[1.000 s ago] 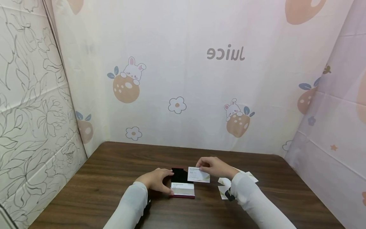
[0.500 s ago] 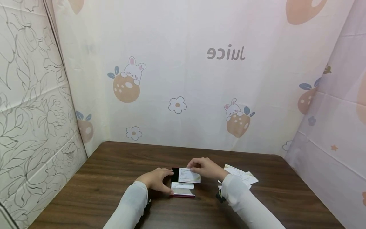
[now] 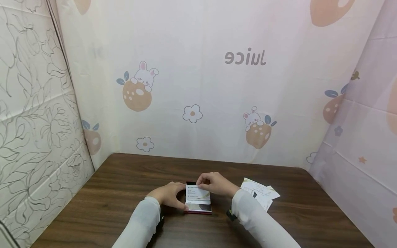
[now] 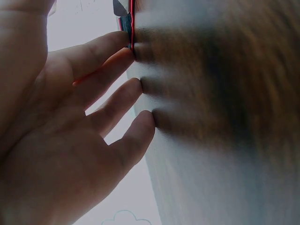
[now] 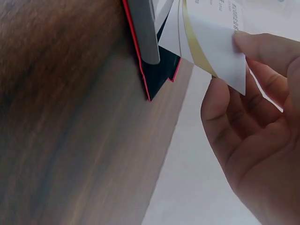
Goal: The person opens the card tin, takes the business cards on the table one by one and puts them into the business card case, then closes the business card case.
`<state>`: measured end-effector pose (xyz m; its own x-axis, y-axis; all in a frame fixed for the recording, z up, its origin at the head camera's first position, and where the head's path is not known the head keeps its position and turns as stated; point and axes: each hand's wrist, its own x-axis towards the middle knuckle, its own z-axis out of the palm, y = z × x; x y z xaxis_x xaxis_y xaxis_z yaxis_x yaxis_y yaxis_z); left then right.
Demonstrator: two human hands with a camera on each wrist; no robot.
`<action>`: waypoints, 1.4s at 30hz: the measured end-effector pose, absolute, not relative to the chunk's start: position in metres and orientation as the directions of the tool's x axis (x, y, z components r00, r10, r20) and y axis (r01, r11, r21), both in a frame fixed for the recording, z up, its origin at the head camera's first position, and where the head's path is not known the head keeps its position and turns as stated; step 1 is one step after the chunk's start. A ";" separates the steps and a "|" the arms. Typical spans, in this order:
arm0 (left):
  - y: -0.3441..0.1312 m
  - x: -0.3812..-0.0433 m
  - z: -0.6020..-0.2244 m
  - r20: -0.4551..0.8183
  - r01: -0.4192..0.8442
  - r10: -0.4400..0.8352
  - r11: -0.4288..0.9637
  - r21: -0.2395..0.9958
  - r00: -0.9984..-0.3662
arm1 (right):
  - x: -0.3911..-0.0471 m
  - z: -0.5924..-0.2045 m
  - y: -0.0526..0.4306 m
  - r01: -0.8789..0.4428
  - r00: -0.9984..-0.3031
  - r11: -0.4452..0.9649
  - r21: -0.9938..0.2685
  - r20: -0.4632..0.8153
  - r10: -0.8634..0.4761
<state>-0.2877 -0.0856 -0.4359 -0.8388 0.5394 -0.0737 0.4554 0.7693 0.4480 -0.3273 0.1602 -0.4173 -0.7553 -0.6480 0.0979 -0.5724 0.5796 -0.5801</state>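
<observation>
A business card case [image 3: 203,208], silver at its near part and black at the far part with a red edge, lies on the table. My left hand [image 3: 169,195] is at its left side, the thumb by the near corner and the fingertips by the far one. In the left wrist view the fingers [image 4: 115,108] look fairly straight, their tips at the tabletop and the case edge. My right hand [image 3: 217,184] pinches a white business card [image 5: 213,40] with a gold curve by one corner, over the case. Another card [image 3: 197,202] shows partly beneath it.
Several loose white cards [image 3: 258,193] lie overlapping on the table to the right, beyond the right forearm. The brown wooden table [image 3: 133,172] ends at a patterned curtain [image 3: 201,137] behind. A dark strap [image 3: 231,215] shows at the right wrist.
My right hand has moved left with the business card, from the right of the case to over it. The loose cards have come more into view. The left hand has stayed put.
</observation>
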 end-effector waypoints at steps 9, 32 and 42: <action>-0.085 -0.285 -0.433 -0.098 0.440 0.529 0.782 0.441 -0.843 | -0.325 -0.423 0.159 -0.561 -0.756 0.590 -0.581 0.071 -0.650; -0.086 -0.285 -0.434 -0.093 0.436 0.530 0.774 0.458 -0.843 | -0.316 -0.428 0.164 -0.591 -0.677 0.585 -0.556 -0.052 -0.734; -0.087 -0.285 -0.436 -0.087 0.444 0.543 0.760 0.475 -0.835 | -0.313 -0.427 0.165 -0.619 -0.664 0.581 -0.529 -0.043 -0.747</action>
<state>-0.2849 -0.0870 -0.4355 -0.8355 0.5426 -0.0869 0.4442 0.7599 0.4746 -0.3131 0.1654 -0.4267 -0.6638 -0.7466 -0.0434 -0.6187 0.5808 -0.5290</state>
